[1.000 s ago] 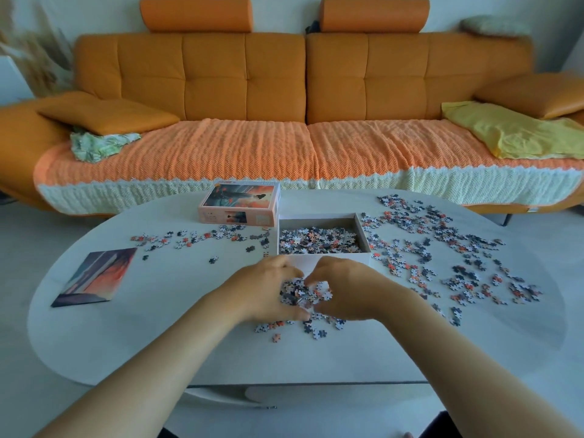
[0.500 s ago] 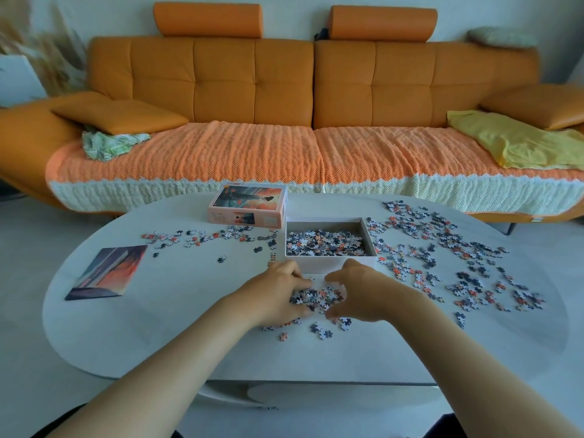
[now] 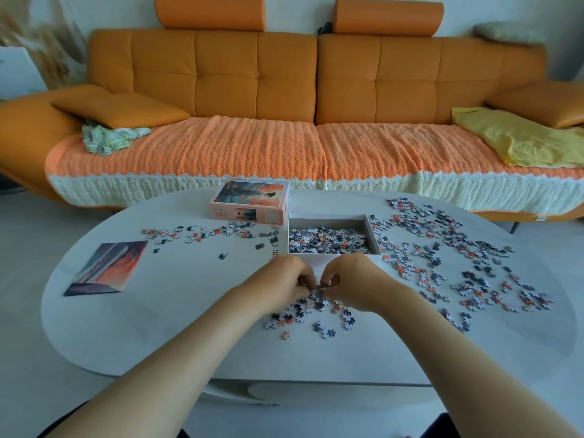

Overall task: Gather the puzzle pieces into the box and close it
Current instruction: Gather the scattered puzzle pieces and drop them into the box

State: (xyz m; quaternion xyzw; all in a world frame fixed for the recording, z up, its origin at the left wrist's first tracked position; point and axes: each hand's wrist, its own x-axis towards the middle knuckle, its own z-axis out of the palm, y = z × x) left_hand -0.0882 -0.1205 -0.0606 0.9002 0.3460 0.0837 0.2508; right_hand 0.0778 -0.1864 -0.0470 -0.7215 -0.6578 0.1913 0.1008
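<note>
the fingers (image 3: 304,281) of the left hand (image 3: 281,279) and of the right hand (image 3: 357,284) are curled inward, tips almost meeting, and pinch a few puzzle pieces (image 3: 320,287) between them just above the table (image 3: 158,327). below the fingertips, and spreading toward the person, lies a small heap (image 3: 311,311) of loose pieces. just beyond the knuckles stands the open box (image 3: 372,230), its floor covered by a layer of boxed pieces (image 3: 328,240). its near wall is partly hidden by both hands. beyond and left of the fingers, touching the box corner, sits the lid (image 3: 252,200), printed side up. right of the fingers a wide scatter (image 3: 458,263) of pieces covers the table. a thin trail (image 3: 202,232) runs to the left, beyond the left hand. far left lies a picture card (image 3: 107,267). behind the table stands an orange sofa (image 3: 284,77).
</note>
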